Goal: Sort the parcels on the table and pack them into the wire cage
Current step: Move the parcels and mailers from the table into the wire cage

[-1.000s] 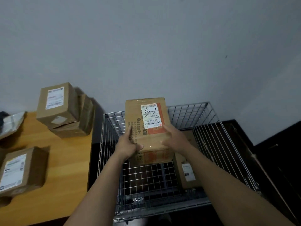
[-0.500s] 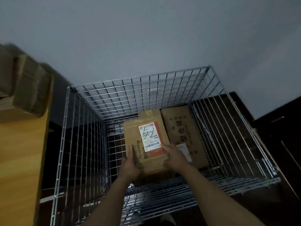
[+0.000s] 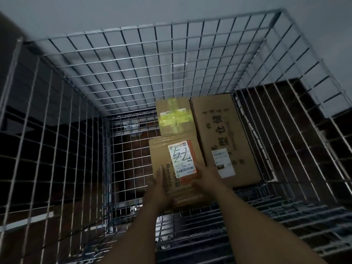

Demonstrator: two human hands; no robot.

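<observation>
**Parcel going down beside the long carton**

Both arms reach down into the wire cage, and between them they carry the labelled parcel — the one with "5-2" scrawled on its white sticker. The left hand presses flat against the parcel's left side; the right hand clamps the near right corner, fingers spread over the top edge. Neither hand curls into a fist; they squeeze the box between the palms. How far the fingers wrap underneath is hidden.

Everything here is best placed against the long carton lying on the cage floor by the right-hand mesh wall. The parcel sits just left of that carton, its long axis running the same way — from the person toward the far wall. Directly behind the parcel, and also left of the carton, lies a smaller box crossed with yellow-green tape; the parcel's far end appears to overlap or butt against it, though I cannot tell whether they touch.

The parcel seems not quite settled yet; its near end looks raised over the cage's front edge. The move ahead, as I judge it, is straight down and a touch forward, keeping the right side snug to the carton. The right hand is the one wedged nearest the carton, so it would need to slip out first or risk being pinched.
</observation>
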